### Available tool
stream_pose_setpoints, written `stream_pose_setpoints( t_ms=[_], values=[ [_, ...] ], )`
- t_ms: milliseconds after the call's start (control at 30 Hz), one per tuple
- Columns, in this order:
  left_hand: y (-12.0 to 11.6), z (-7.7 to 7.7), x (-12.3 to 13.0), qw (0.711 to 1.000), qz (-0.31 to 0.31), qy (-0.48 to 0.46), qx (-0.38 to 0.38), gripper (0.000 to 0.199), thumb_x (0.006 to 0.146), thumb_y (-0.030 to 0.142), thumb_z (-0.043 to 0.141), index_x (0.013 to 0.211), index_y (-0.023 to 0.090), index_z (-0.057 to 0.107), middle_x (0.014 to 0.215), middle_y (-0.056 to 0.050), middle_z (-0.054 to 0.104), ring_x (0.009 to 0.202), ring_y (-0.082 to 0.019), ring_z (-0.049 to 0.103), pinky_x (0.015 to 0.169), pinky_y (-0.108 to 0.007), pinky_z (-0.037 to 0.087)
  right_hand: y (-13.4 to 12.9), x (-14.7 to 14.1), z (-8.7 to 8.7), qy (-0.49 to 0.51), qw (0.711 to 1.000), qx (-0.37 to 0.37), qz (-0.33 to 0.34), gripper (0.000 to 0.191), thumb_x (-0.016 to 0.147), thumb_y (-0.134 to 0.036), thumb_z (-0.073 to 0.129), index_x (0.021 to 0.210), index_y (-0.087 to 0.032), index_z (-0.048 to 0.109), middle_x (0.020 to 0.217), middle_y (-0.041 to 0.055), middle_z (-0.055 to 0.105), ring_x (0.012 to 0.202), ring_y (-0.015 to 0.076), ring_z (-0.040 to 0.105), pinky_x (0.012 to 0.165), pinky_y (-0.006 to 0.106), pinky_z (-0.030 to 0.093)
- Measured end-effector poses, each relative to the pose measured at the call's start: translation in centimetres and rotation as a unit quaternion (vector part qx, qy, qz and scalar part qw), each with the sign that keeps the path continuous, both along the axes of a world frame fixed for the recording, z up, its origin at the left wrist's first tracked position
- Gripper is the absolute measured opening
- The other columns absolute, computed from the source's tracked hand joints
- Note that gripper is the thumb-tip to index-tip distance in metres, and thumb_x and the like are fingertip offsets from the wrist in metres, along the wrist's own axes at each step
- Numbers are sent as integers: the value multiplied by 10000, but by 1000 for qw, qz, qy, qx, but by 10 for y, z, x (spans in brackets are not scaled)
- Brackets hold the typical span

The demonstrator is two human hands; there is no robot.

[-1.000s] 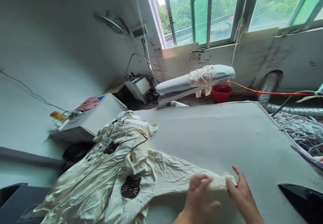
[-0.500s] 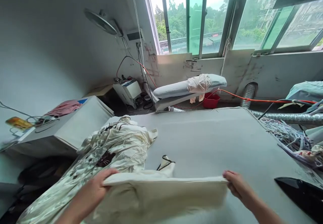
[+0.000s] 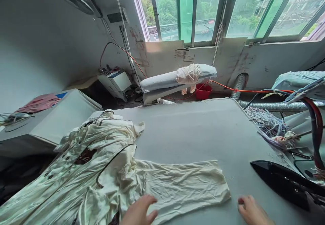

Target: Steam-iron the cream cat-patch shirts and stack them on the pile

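Note:
A cream garment piece (image 3: 182, 184) lies wrinkled across the pale table, its free end pointing right. My left hand (image 3: 141, 209) is over its lower left part, thumb and fingers apart, holding nothing. Just right of the piece's end, my right hand (image 3: 252, 209) hovers with curled fingers; whether they hold anything is hidden. A heap of cream cloth (image 3: 101, 147) with dark trim and a dark brown print covers the table's left side. The black iron (image 3: 281, 184) sits at the right, beyond my right hand.
Behind the pale table (image 3: 188, 130) stands a narrow padded pressing arm (image 3: 165, 79) with cloth wrapped on it, beside a red bucket (image 3: 203, 92). A box with pink cloth (image 3: 39, 103) is at left. Scrap strips (image 3: 266, 121), an orange hose and cables are at right.
The cream piece, earlier stretched between both hands, now lies flat on the table. Both hands have let go of it and moved lower. The view has shifted right.

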State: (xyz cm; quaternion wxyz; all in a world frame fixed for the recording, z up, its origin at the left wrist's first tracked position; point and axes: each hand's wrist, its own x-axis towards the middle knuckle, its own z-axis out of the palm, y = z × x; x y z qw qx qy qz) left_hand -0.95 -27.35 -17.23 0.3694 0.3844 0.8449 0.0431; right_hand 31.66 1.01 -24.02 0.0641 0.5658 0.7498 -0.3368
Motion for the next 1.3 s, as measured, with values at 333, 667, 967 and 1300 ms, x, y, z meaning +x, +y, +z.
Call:
stream_pose_setpoints(
  t_ms=[333,667,967,1300],
  values=[
    [101,-29,-50,960,75,266,37,269,864,264,567,1111,222,664,1186,-59,642,1167,-218,540,1000,-334,347,-4,-101,-17,87,954,286,13,551,844,-249,418,1345,-72,564,1521,219,387,1462,368,286,1174,606,250],
    [103,-18,-71,933,140,327,-53,270,910,224,466,1018,165,706,1099,-124,700,1110,-292,592,973,-409,350,-17,-124,-33,178,932,223,226,529,814,-196,422,1302,-172,626,1483,98,484,1413,292,405,1173,541,314],
    [240,-52,80,977,-38,-69,200,211,870,285,567,1018,237,710,903,-12,712,777,-150,616,768,-245,434,-2,-4,-12,119,991,49,-35,404,900,-526,436,1155,-280,632,1063,45,685,897,209,661,783,325,488],
    [300,-76,106,977,-101,-125,142,226,851,205,491,986,158,666,724,-6,672,632,-132,582,680,-246,440,-29,-9,-31,127,989,42,-57,405,919,-501,455,1248,-289,561,896,12,685,804,208,662,722,308,442]
  ],
)
